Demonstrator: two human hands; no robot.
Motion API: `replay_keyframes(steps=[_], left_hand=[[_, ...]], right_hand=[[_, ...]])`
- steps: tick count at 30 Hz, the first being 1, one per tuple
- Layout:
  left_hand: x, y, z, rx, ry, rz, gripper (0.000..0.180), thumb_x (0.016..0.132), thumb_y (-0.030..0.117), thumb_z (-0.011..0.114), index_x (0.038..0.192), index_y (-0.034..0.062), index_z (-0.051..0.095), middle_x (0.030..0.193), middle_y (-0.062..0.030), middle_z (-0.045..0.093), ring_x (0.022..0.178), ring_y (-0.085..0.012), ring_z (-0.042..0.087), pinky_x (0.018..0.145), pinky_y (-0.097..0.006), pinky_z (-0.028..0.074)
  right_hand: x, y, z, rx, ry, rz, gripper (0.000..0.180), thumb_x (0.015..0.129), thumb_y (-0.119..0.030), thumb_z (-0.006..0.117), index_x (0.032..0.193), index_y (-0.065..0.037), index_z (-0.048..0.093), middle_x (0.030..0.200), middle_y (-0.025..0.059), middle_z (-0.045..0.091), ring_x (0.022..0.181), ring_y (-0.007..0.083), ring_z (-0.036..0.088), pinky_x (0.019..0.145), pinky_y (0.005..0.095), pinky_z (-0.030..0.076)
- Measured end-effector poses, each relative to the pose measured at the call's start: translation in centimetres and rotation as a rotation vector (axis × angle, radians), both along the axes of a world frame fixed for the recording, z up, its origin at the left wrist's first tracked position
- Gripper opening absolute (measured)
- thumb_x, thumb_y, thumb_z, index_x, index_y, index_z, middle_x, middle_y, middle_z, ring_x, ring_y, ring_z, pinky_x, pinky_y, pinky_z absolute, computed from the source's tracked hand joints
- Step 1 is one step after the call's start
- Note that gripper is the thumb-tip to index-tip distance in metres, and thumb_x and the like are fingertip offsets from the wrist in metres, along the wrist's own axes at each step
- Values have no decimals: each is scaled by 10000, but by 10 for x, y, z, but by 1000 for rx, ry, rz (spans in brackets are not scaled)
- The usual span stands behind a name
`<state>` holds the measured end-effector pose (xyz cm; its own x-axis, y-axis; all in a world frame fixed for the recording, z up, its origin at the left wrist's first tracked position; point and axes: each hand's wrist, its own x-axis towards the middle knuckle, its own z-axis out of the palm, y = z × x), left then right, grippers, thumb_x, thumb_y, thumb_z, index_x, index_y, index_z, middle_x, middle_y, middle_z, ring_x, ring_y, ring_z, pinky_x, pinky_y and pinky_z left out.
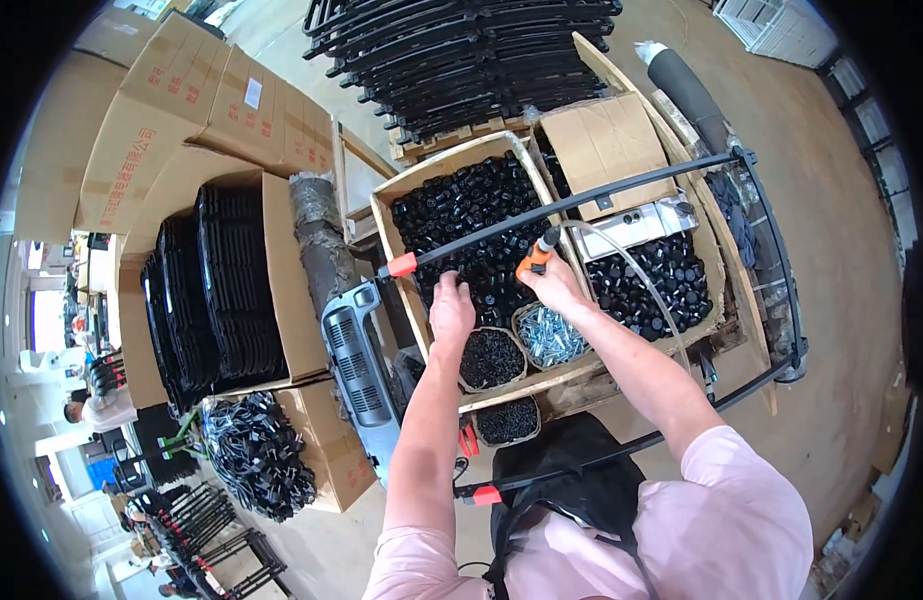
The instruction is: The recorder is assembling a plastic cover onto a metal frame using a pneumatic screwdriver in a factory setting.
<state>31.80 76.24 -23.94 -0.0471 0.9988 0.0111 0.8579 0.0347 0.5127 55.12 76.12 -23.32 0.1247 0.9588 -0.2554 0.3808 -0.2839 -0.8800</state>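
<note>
- Left hand (452,308): palm down, fingers curled loosely over the black caps (462,215) in the cardboard box (384,215); whether the grip encloses a cap cannot be told
- Right hand (560,287): grip closed around an orange-handled tool (536,257), its tip at the black metal tube (572,206); a clear hose (650,285) arcs from the tool toward 4 o'clock
- Black metal tube: spans the box from an orange end cap (402,265) at 9 o'clock to the bent frame corner (744,156) at 2 o'clock, lying just above the caps
- Second tube (622,448) with an orange end cap (486,494): crosses near the torso at 6 o'clock
- Round basket of black screws (491,358) and round basket of silver bolts (549,336): side by side against the near box edge, just below both hands
- Further black caps (650,285) fill the right compartment; a folded cardboard flap (604,140) covers its far end at 1 o'clock
- Open room: bare floor (842,260) at 3 o'clock; stacked cartons (197,100) and a box of black parts (222,280) close off 9 to 11 o'clock; black frames (462,50) piled at 12 o'clock
</note>
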Motion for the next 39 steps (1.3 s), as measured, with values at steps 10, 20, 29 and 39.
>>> replay_keyframes(steps=[10,20,29,39], left_hand=[[-35,-98,63,-532,-1651,275,253,1100,304,487,1192,75,543,1014,-97,681,747,-187,629,577,-316,470],[-38,-181,80,-642,-1407,199,170,1083,149,593,1221,53,566,970,-100,735,742,-143,697,599,-255,567],[-57,-201,101,-712,-1016,-77,350,1076,148,600,1351,-41,495,1054,-132,750,785,-136,688,642,-272,575],[-95,-203,141,-686,-798,-216,329,1057,150,624,1332,-23,572,1104,-108,785,818,-126,703,710,-291,604]], right_hand=[[20,-97,-16,135,-823,846,227,917,-115,545,893,-19,749,864,202,771,872,371,773,774,473,616],[15,-89,1,42,-793,819,192,802,-73,599,903,20,733,885,260,744,881,425,753,836,513,604],[-20,-101,83,-118,-283,479,244,894,-210,714,996,9,748,856,172,761,763,273,751,738,417,593],[-100,-137,171,19,-216,792,271,887,-218,714,1034,10,730,922,197,753,857,319,750,768,412,580]])
